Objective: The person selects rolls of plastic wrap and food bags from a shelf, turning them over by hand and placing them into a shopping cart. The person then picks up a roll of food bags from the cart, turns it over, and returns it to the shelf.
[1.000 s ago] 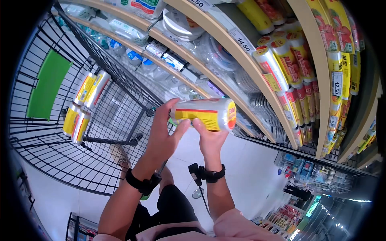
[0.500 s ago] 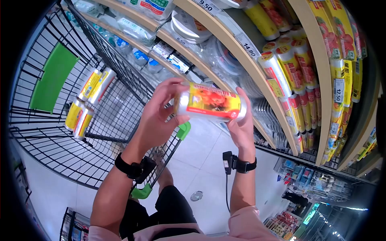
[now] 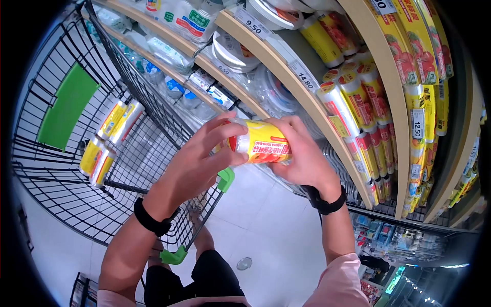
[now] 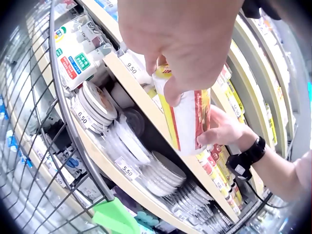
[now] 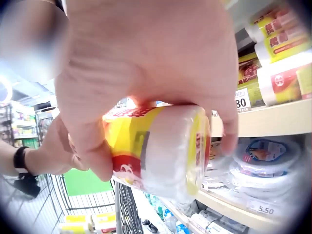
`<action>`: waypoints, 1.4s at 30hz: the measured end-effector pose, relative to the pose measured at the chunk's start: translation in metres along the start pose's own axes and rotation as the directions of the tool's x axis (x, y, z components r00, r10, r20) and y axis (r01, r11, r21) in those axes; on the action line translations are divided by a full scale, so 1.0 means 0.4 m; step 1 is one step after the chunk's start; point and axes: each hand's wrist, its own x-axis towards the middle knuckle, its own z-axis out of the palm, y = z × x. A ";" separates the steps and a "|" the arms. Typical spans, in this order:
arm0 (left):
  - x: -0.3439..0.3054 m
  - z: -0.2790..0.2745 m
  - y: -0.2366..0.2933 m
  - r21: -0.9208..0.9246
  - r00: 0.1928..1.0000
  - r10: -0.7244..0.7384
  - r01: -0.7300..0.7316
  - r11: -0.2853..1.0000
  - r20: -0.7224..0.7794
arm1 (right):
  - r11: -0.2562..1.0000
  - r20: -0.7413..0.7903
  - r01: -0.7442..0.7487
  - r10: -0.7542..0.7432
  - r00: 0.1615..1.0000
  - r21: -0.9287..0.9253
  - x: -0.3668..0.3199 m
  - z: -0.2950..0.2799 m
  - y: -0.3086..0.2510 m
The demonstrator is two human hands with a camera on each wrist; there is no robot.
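Both hands hold a roll of food bags (image 3: 263,142) with a yellow, red and white wrapper, raised before the body beside the cart. My left hand (image 3: 197,148) curls its fingers and thumb around the roll's left end. At the other end, my right hand (image 3: 304,153) grips it from above, thumb underneath. The left wrist view shows the white side of the roll (image 4: 187,117) and the right thumb pressed near its lower end. In the right wrist view the right fingers and thumb straddle the roll.
A black wire cart (image 3: 66,197) with a green panel (image 3: 69,110) stands at left, holding several similar rolls (image 3: 111,125). Shelves rise ahead with stacked plates (image 3: 232,51), more yellow rolls (image 3: 358,97) and price tags. The cart's green handle corner (image 3: 225,180) lies just below the hands.
The roll has turned about in the hands, so different printing faces up. My right hand has shifted from under the right end to over it. The rolls in the cart stay put.
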 end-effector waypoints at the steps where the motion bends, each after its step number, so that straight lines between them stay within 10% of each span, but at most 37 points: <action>1: -0.005 0.003 -0.004 0.007 1.000 0.007 -0.007 1.000 -0.027 | 0.999 -0.039 0.043 -0.044 0.998 -0.008 0.004 -0.003 0.000; 6: -0.006 0.016 -0.007 0.013 0.982 -0.064 0.067 0.998 -0.177 | 0.977 -0.183 0.106 -0.140 0.973 -0.185 0.016 -0.016 -0.022; 15: -0.123 0.006 0.054 -0.031 0.891 -0.392 0.396 0.918 -0.229 | 0.804 -0.658 -0.239 -0.233 0.716 -0.545 0.162 -0.134 0.064; 25: -0.215 0.014 0.068 -0.282 0.835 -0.494 0.426 0.860 -0.243 | 0.610 -0.476 -0.592 0.366 0.800 -0.526 0.318 -0.224 0.203; 30: -0.235 -0.004 0.063 -0.308 0.821 -0.520 0.445 0.841 -0.235 | 0.587 -0.665 -0.581 0.096 0.741 -0.564 0.415 -0.192 0.408; 37: -0.248 -0.041 0.066 -0.314 0.800 -0.541 0.461 0.830 -0.257 | 0.655 -0.251 -0.512 0.455 0.854 -0.556 0.399 -0.249 0.307; 42: -0.281 -0.087 0.055 -0.287 0.772 -0.563 0.490 0.823 -0.295 | 0.706 -0.592 -0.592 0.301 0.748 -0.389 0.335 -0.204 0.189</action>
